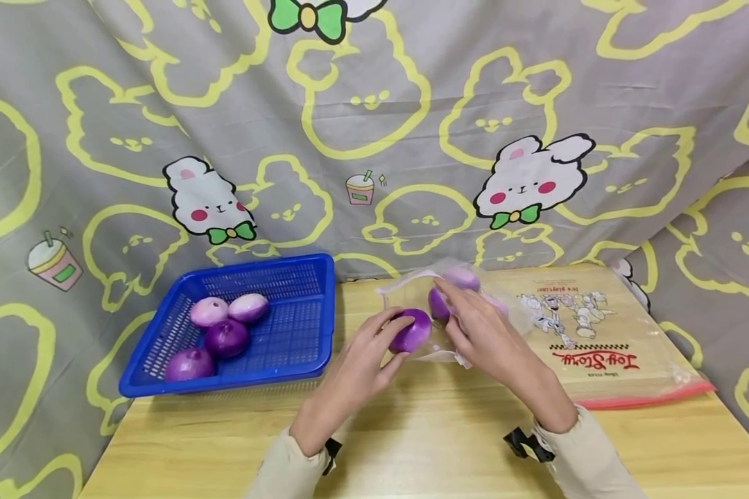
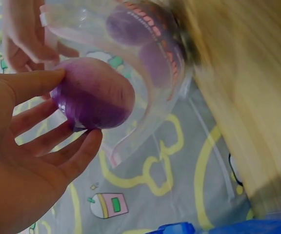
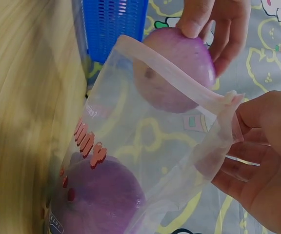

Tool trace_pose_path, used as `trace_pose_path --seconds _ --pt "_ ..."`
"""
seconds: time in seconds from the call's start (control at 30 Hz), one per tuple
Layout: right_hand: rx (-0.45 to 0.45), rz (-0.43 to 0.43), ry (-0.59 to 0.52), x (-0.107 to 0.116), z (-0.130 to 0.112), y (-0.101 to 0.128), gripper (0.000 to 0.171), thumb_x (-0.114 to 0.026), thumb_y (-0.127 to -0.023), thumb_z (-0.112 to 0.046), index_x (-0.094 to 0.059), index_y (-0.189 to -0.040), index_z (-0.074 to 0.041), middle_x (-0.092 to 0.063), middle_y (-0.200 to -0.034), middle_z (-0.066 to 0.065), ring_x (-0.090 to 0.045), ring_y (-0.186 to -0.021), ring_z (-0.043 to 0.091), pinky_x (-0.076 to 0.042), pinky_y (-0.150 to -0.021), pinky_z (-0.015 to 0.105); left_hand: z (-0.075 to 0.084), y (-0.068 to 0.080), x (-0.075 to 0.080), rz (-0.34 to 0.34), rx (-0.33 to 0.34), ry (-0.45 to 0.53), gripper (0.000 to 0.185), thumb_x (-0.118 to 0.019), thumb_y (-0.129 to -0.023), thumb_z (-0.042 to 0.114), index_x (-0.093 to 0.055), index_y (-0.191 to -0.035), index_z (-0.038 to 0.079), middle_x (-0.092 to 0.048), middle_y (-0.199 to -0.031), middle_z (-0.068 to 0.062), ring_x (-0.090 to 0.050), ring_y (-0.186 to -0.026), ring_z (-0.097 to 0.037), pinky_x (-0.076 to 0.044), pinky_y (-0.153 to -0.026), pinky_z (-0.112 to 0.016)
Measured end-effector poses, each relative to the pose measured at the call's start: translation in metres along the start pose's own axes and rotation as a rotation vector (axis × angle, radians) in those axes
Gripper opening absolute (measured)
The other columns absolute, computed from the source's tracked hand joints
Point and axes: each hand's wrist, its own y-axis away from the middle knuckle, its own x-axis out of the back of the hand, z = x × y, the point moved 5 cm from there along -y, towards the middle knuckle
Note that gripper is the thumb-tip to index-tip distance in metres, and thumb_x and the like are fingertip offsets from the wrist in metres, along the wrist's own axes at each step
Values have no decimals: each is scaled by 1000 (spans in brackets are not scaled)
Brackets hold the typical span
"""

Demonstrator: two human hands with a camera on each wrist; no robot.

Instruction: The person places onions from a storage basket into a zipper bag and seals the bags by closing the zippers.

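Patterned curtain (image 1: 406, 111) behind; wood table (image 1: 437, 436) below. Printed bag (image 1: 599, 371) lies flat, right. Blue basket (image 1: 287, 339) left. Clear bag (image 3: 109, 97) between them, mouth open. Right hand (image 1: 483, 333) pinching its rim; left hand (image 1: 369, 345) gripping one purple onion (image 1: 413, 333), thumb against fingers, at that mouth. Can't tell if it's past the rim. Four onions (image 1: 227, 338) in basket, more inside clear bag.

At the head view's centre, the onion (image 1: 418, 333) is coloured purple; at lower left, the basket (image 1: 287, 339) is coloured blue; at lower right, the flat bag (image 1: 636, 374) is edged in red. Above, the grey curtain (image 1: 412, 170) is patterned with yellow outlines and white rabbits. In the right wrist view, the clear bag (image 3: 130, 131) is lettered in red.
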Motion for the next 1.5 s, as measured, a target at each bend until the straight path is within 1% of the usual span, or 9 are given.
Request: trace_pose_path --seconds 0.13,0.37,0.5,0.73,0.83,1.0,1.1,1.33,1.5 --pt "-9 -1 -9 0 1 1 61 -58 -88 -2 -44 -147 0 -66 -116 19 -63 -94 23 -56 -80 41 0 1 -9 -37 7 -17 54 -79 -85 10 -59 -134 10 -52 -142 -9 -52 -130 -24 -46 -104 -34" --pt "-17 5 -36 3 2 1 61 -59 -88 -2 -44 -147 0 -63 -127 22 -64 -109 30 -53 -91 48 0 3 -18 -86 16 -35 54 -77 -87 10 -56 -137 10 -48 -147 -13 -52 -132 -27 -47 -104 -37" --pt "-9 9 -40 3 2 1 61 -61 -87 0 -44 -146 1 -63 -127 22 -64 -108 30 -53 -90 47 0 4 -19 -95 7 -25 55 -77 -86 9 -55 -136 9 -48 -147 -13 -50 -133 -26 -47 -104 -38" --pt "-8 8 -42 3 2 0 62 -63 -87 2 -45 -146 1 -61 -132 21 -62 -115 33 -53 -93 47 0 3 -16 -140 15 -32 53 -76 -88 12 -56 -137 12 -52 -144 -8 -49 -133 -23 -45 -106 -37" --pt "-2 4 -44 -1 1 0 61 -63 -86 3 -46 -145 2 -62 -131 21 -63 -113 32 -54 -92 46 -1 4 -11 -158 23 -49 51 -75 -89 14 -57 -137 13 -55 -140 -8 -51 -131 -22 -45 -105 -36" --pt "7 -23 -39 -9 -3 1 61 -62 -88 1 -45 -146 -1 -60 -133 20 -61 -118 32 -53 -93 45 -5 8 1 -168 56 -56 45 -73 -91 16 -59 -135 15 -58 -135 -7 -52 -129 -22 -46 -104 -36" --pt "23 -20 -33 -12 -6 2 60 -61 -89 0 -45 -147 -2 -60 -134 19 -59 -121 31 -53 -94 44 -8 9 12 -144 66 -56 39 -71 -93 16 -61 -130 13 -59 -133 -8 -54 -127 -23 -46 -105 -39" --pt "61 3 -50 -19 -7 2 59 -62 -89 1 -47 -145 -1 -62 -130 18 -59 -120 29 -52 -94 44 -20 10 39 -39 72 -13 33 -72 -91 10 -65 -123 7 -63 -125 -10 -59 -119 -25 -48 -101 -40" --pt "73 -18 -42 -26 -11 4 59 -62 -90 -1 -46 -146 -3 -63 -126 16 -60 -117 28 -53 -93 44 -31 12 51 -29 107 -21 32 -72 -92 13 -65 -122 5 -64 -124 -10 -59 -118 -25 -48 -100 -42"
